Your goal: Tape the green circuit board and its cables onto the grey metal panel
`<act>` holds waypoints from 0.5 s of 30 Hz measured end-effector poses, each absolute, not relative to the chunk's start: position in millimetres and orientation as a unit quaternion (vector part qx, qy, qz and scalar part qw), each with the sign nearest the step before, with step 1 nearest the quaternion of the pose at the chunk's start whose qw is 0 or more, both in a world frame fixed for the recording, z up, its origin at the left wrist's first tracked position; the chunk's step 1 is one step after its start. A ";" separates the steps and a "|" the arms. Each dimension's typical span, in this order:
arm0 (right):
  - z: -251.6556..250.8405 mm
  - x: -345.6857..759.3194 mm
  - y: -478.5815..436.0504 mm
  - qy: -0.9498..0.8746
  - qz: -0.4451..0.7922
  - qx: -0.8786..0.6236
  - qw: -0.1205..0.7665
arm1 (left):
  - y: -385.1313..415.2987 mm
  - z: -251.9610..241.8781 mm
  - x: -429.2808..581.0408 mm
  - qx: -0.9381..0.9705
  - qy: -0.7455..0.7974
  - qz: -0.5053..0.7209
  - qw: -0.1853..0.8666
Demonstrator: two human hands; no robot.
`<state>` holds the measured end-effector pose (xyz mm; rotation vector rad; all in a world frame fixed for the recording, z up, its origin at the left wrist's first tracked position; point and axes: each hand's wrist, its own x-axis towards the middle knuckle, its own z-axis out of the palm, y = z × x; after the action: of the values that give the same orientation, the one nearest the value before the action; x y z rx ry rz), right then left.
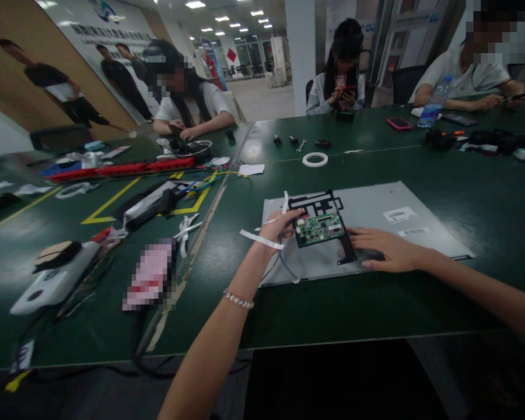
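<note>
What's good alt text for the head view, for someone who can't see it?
A person's left grip holds a black frame with a green circuit board over a grey panel; the right grip is beside the frame. Three other people are at the green table.

The room is only dimly lit. White light is given by small lamps [221, 18] on the ceiling, and they are shown as washed-out spots. A pale shine is thrown on the far part of the green table [376, 169], while its near part is left dark. Under its edge, almost all is made black. Near the sides, things are stretched, and the wall [70, 52] at left is tipped over. On the grey panel [365, 204], the label print [399, 214] is too soft to be read. Faces [481, 46] and a pink thing [149, 277] are hidden by big squares.
</note>
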<state>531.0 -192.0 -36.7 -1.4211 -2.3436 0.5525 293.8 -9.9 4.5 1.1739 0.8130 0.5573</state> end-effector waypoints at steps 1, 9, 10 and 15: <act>-37.6 531.5 -192.7 -0.810 0.202 -0.517 0.188 | -10.6 3.7 294.1 0.535 0.368 0.249 0.719; -30.4 523.0 -175.0 -0.563 0.330 -0.638 0.408 | -17.6 2.0 297.2 0.563 0.362 0.226 0.708; -27.4 519.1 -169.8 -0.547 0.344 -0.642 0.413 | -18.7 1.6 297.9 0.572 0.365 0.223 0.700; -18.6 499.9 -145.3 -0.504 0.352 -0.668 0.418 | -19.6 -4.3 300.6 0.660 0.406 0.209 0.597</act>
<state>499.9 -145.3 -18.6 -1.6767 -1.2657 0.8838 300.6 -19.6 -4.3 1.5325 0.9414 0.4850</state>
